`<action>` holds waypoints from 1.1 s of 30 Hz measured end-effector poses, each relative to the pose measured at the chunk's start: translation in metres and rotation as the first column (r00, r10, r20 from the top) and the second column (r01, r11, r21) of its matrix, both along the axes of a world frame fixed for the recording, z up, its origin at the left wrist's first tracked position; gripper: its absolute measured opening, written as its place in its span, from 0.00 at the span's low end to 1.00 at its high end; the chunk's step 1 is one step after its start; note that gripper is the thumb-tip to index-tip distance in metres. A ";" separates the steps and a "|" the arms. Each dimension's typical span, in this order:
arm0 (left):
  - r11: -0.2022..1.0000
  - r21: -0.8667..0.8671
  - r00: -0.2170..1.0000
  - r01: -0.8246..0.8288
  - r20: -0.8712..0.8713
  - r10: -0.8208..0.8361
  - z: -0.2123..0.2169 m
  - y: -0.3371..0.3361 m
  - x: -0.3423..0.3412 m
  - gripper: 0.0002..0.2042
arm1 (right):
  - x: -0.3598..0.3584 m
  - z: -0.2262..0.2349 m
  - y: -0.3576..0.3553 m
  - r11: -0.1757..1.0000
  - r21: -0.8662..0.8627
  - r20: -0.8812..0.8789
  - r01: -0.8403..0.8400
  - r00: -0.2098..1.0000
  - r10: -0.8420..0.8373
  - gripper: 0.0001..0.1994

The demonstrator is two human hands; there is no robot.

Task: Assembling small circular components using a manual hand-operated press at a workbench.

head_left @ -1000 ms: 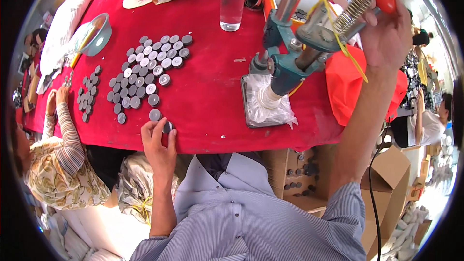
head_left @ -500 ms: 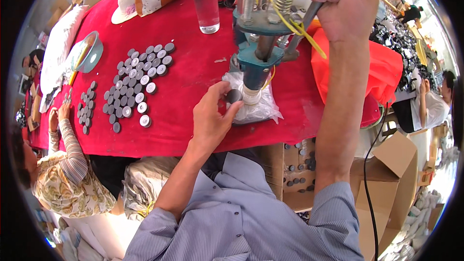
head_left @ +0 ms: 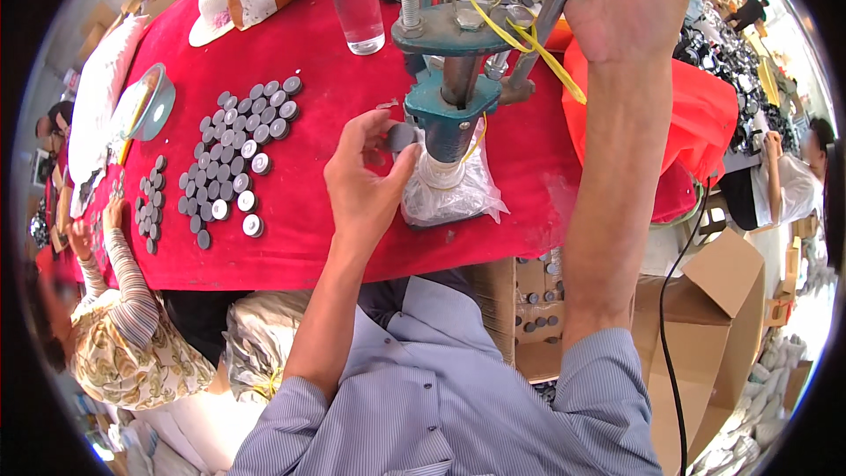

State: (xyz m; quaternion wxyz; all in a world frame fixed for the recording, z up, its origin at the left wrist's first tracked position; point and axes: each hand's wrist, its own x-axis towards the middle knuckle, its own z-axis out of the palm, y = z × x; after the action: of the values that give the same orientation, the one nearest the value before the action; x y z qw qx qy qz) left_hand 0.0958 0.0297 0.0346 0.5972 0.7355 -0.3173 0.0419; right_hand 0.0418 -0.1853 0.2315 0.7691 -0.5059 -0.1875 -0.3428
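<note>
Moved since the earliest frame: the left hand (head_left: 366,174), carried from the near edge of the red cloth (head_left: 304,181) to the teal press (head_left: 450,136). Between its thumb and fingertips, parted by one disc's breadth, a grey disc (head_left: 401,137) is pinched just beside the press, not beneath its white collar (head_left: 442,174). By the right hand (head_left: 621,13), fingers curled closed, a steel lever (head_left: 553,18) is gripped. Farther left, a larger cluster (head_left: 227,137) and a smaller group (head_left: 152,198) of discs are spread; more discs (head_left: 541,323) are held in an open carton (head_left: 538,358). Progress is judged partial: many discs are left lying; which are finished cannot be told.
</note>
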 end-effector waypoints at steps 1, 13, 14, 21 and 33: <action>0.999 -0.017 0.999 0.032 -0.020 -0.032 -0.002 -0.006 0.001 0.22 | 0.000 0.000 0.000 1.000 -0.001 -0.002 0.002 1.000 -0.002 0.19; 0.973 0.159 0.985 0.169 0.019 -0.174 -0.019 -0.011 0.008 0.22 | -0.003 0.000 0.001 1.000 0.011 -0.021 0.016 1.000 -0.015 0.20; 0.970 0.164 0.983 0.180 0.009 -0.184 -0.020 -0.010 0.007 0.21 | -0.004 0.001 0.005 0.999 0.027 -0.034 0.026 0.999 -0.025 0.20; 0.950 0.080 0.951 0.301 -0.098 -0.293 -0.023 -0.018 -0.012 0.24 | -0.014 0.008 0.013 0.999 -0.013 -0.041 0.048 0.998 -0.048 0.20; 0.988 -0.010 0.986 0.155 0.059 -0.154 -0.045 -0.018 -0.020 0.26 | -0.004 0.001 0.004 0.997 -0.010 0.019 0.070 0.997 -0.070 0.18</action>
State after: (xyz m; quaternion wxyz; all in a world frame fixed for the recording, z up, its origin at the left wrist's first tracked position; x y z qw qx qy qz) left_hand 0.0756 0.0117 -0.0109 0.5945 0.7027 -0.3904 0.0194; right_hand 0.0378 -0.1811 0.2323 0.7520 -0.5132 -0.1784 -0.3733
